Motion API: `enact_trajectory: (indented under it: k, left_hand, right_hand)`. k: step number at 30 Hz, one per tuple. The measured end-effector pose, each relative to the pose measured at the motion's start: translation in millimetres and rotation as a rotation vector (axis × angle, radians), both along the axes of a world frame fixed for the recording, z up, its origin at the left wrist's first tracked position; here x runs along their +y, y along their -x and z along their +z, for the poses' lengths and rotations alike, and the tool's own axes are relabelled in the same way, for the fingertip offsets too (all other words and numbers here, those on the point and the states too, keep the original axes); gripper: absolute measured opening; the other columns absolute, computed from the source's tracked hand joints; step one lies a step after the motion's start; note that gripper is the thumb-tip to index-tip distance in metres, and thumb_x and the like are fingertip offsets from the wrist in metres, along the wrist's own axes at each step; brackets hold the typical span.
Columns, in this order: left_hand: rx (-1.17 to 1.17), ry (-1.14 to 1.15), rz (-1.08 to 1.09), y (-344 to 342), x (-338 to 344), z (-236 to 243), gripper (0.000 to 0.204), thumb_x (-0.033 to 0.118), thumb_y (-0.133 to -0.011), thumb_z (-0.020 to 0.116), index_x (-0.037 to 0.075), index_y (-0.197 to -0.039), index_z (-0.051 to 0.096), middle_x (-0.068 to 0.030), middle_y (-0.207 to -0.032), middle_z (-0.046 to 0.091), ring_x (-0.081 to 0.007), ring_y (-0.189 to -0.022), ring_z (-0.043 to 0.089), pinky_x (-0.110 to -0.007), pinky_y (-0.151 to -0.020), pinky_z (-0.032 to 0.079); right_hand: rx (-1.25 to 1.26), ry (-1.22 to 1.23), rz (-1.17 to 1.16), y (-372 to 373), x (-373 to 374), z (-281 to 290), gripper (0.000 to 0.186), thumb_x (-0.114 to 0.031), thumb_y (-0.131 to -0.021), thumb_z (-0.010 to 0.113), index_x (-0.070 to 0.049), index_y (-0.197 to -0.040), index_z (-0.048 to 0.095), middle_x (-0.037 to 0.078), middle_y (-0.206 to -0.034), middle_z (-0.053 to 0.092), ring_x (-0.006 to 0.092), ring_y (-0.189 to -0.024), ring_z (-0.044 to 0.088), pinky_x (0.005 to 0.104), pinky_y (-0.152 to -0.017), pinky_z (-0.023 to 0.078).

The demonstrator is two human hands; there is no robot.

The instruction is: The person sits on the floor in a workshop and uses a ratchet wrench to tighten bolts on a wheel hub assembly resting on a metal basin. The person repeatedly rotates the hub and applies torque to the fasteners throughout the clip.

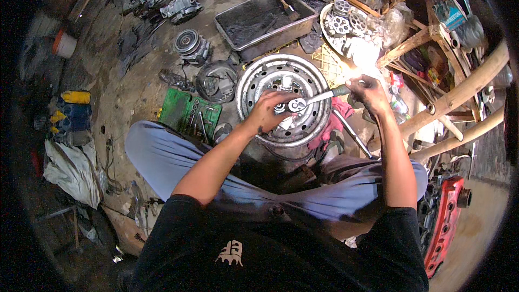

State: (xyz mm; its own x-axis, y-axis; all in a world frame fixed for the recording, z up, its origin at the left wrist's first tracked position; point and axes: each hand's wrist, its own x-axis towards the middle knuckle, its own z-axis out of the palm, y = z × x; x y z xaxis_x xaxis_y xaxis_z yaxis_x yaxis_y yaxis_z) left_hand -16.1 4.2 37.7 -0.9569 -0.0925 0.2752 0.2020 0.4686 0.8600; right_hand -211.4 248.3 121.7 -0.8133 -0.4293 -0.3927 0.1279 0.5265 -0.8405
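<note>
A ratchet wrench (pixel 320 97) lies across a steel wheel rim (pixel 246 84) between my knees. My right hand (pixel 370 93) is closed on the dark grip at the wrench's right end. My left hand (pixel 268 112) curls over a small silver metal part (pixel 285 123) in the middle of the rim, fingertips beside the round ratchet head. Most of that part is hidden under the fingers and the wrench, so its kind cannot be made out. Just left of the rim, an open green socket set case (pixel 175 109) holds sockets and bars.
Beyond the rim stands a metal tray (pixel 230 27) of dark liquid with a brush (pixel 286 6) on its edge. A pulley unit (pixel 189 46) sits at left. Wooden poles (pixel 454 94) rise at right, near a basin (pixel 327 31) of metal parts. A red engine cover (pixel 444 227) lies lower right.
</note>
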Motion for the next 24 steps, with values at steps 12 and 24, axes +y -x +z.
enact_trajectory:
  k: [12,24]
  left_hand:
    - [-0.016,-0.071,0.015,-5.2,-3.1,-17.7,0.042,-0.001,-0.063,0.074,0.003,-0.104,0.071,-0.0144,-0.097,0.071,-0.0298,-0.093,0.066,-0.039,-0.091,0.047]
    - [-0.029,0.081,-0.028,2.8,-4.3,-26.4,0.026,0.009,-0.064,0.081,0.008,-0.089,0.073,-0.0059,-0.088,0.071,-0.024,-0.089,0.066,-0.043,-0.096,0.042]
  right_hand:
    - [-0.625,-0.178,0.467,-131.7,11.4,46.4,0.036,-0.021,-0.08,0.08,0.007,-0.097,0.066,0.016,-0.09,0.069,0.0215,-0.073,0.069,0.0313,-0.064,0.056]
    - [-0.249,-0.109,0.394,-2.3,20.3,35.3,0.029,-0.024,-0.076,0.079,-0.002,-0.096,0.074,0.004,-0.078,0.069,0.0101,-0.067,0.057,0.026,-0.06,0.046]
